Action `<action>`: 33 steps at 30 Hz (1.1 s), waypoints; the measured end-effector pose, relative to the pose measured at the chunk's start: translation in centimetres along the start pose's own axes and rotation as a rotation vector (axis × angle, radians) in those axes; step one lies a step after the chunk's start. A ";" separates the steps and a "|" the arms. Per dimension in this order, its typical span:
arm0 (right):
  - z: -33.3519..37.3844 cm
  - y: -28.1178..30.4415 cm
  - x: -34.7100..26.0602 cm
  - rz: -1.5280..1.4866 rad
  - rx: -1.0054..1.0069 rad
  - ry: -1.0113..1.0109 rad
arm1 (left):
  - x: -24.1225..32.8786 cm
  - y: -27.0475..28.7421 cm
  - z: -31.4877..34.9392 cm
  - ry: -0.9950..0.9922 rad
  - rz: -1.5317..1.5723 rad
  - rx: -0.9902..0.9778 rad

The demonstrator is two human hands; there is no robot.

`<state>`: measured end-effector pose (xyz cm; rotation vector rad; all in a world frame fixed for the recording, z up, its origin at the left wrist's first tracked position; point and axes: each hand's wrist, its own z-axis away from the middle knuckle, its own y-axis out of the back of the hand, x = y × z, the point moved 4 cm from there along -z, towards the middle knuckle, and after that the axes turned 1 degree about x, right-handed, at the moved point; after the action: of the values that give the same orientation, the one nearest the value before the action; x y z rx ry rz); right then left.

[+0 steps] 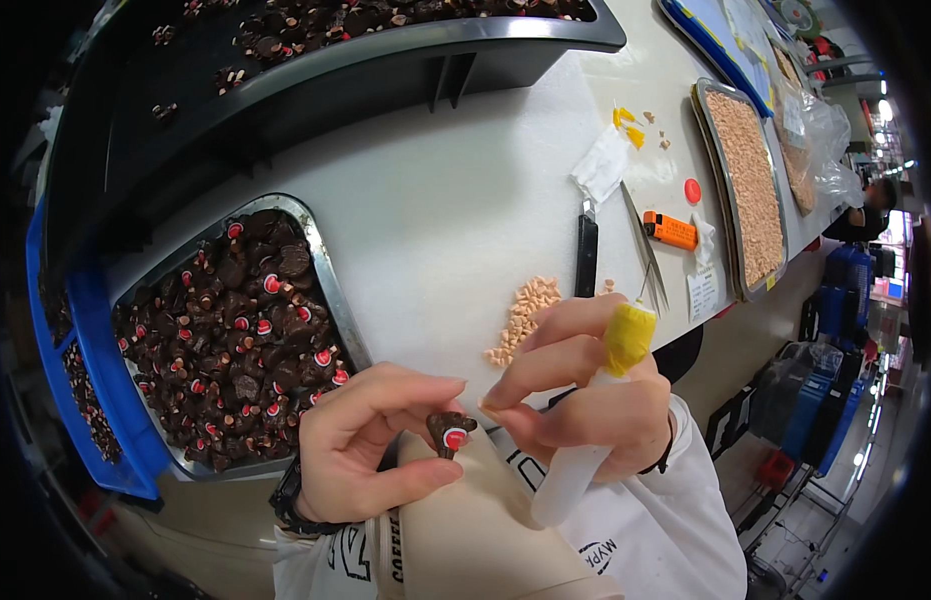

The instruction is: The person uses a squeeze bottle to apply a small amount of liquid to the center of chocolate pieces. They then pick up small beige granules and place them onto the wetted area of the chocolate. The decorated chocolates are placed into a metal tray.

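Note:
My left hand (360,445) pinches a small dark brown part with a red and white spot (450,432) between thumb and fingers, close to my chest. My right hand (585,400) grips a white squeeze bottle with a yellow cap (627,338), its body running down past my palm; thumb and forefinger reach toward the brown part and nearly touch it. A pile of small tan pellets (523,318) lies on the white table just beyond my right hand.
A metal tray (337,300) at the left is heaped with dark brown parts. A blue bin (80,360) and a black trough (485,45) lie beyond it. A black-handled knife (586,255), tweezers (649,262), an orange cutter (671,231) and a tray of tan pellets (750,190) lie at the right.

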<state>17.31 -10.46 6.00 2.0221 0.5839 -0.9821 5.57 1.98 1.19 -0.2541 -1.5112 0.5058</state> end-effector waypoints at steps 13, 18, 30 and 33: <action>-0.4 -1.2 0.8 -0.133 0.014 -0.019 | -0.2 -0.4 -0.3 0.123 0.140 -0.085; 0.1 -1.4 0.5 -0.117 -0.008 0.050 | -0.6 -0.3 -0.2 0.171 0.262 -0.103; 0.1 -1.0 1.4 -0.333 0.133 -0.098 | -0.4 -0.5 -0.3 0.171 0.304 -0.065; 0.4 -1.1 1.3 -0.333 0.168 -0.094 | -0.3 -0.4 -0.3 0.152 0.295 -0.062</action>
<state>17.19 -10.10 4.32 2.0496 0.8287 -1.3560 5.97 1.50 1.05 -0.5575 -1.3491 0.6585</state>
